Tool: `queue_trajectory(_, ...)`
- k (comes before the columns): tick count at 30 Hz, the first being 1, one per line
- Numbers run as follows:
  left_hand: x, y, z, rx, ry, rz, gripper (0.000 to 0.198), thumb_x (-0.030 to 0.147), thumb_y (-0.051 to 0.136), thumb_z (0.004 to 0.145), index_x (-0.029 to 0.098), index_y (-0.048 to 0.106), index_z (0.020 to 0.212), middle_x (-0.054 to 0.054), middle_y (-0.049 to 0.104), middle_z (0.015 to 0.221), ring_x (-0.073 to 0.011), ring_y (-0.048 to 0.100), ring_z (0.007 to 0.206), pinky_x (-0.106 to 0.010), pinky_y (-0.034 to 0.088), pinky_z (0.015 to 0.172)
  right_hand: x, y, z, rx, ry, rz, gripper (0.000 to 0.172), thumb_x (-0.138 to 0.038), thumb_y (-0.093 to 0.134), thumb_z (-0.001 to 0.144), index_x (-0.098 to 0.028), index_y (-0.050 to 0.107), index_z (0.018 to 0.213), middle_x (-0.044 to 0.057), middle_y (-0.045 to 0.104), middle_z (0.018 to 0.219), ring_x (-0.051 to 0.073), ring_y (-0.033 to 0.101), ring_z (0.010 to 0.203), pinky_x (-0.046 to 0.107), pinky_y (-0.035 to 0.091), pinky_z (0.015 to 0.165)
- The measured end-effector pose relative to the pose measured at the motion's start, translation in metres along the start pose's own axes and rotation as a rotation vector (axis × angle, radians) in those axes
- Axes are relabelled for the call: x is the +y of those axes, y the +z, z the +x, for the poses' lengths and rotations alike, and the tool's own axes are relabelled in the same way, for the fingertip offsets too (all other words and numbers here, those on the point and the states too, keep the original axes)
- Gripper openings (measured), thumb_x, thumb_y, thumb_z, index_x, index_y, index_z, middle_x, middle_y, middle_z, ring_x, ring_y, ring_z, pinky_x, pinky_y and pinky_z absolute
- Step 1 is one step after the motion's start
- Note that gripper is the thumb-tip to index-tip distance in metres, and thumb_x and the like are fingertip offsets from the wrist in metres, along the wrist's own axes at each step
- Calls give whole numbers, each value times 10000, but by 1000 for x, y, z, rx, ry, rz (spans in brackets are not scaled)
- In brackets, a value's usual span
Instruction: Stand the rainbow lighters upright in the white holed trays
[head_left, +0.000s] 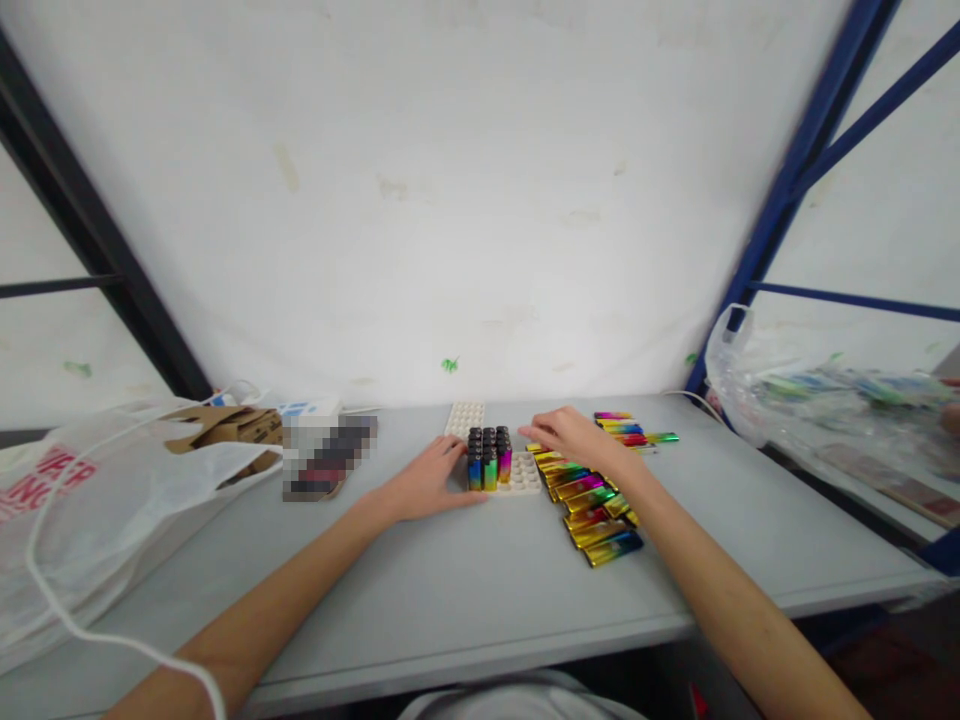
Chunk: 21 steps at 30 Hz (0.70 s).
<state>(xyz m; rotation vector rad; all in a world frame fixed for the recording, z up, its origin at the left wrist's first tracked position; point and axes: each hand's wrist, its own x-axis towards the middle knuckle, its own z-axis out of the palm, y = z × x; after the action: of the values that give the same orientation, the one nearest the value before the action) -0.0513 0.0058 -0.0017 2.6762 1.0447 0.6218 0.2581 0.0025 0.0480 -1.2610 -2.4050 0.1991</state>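
A white tray with rows of round holes (523, 478) lies mid-table, its left part filled with upright lighters (490, 465) that have black tops and shiny multicoloured bodies. My left hand (431, 482) grips the tray's left end, thumb along the front edge and fingers behind, beside the lighters. Over the tray's right end is my right hand (564, 432), its fingers stretched leftward with nothing visible in them. Beneath and beside that hand lie several loose metallic lighters (589, 497) in gold and rainbow colours. My right wrist and forearm hide part of them.
Behind the upright lighters lies another white holed piece (468, 416). On the left are a plastic bag (150, 500), a brown cardboard box (240, 432) and a blurred-out item (330, 458). A white cable (45, 575) crosses the left foreground. Clear plastic packaging (832, 390) sits right, beyond a blue post (772, 220).
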Motion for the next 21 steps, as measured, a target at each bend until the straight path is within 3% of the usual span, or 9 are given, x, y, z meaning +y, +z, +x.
queue_trajectory(3,-1,2,1,-4,-8,9,757,758,744,858,183,655,1342,-170,663,1329,-384,618,1263,-519,499,1144,40,-3,-1,124,143,-205,356,-301,462,1119,-121,767,1082,170,777,1095,254,691,1017,343,480,971)
queue_trajectory(7,-2,2,1,-19,-15,16,769,783,724,855,177,662,1325,-177,661,1327,-390,618,1263,-515,510,1133,92,-4,-12,3,445,-373,434,-84,421,1050,-61,660,1412,240,634,1493,273,585,1393,358,393,1188)
queue_trajectory(13,-2,2,1,-9,-19,31,745,783,730,849,199,667,1308,-162,669,1315,-387,626,1254,-514,519,1127,116,-4,-23,-103,661,-378,383,-153,439,1058,-69,747,1268,281,759,1244,342,754,1122,438,553,966)
queue_trajectory(17,-2,1,1,-2,-3,26,739,790,721,852,203,670,1297,-158,677,1294,-381,638,1225,-521,519,1126,116,-5,-20,-110,680,-394,371,-193,485,1048,-149,754,1300,255,744,1299,367,720,1203,482,551,979)
queue_trajectory(21,-2,2,1,-12,-12,33,741,795,716,853,197,669,1288,-168,673,1291,-382,636,1218,-524,529,1107,117,-4,-19,-98,630,-398,316,-257,551,1040,-133,797,1195,259,738,1273,368,712,1185,466,545,975)
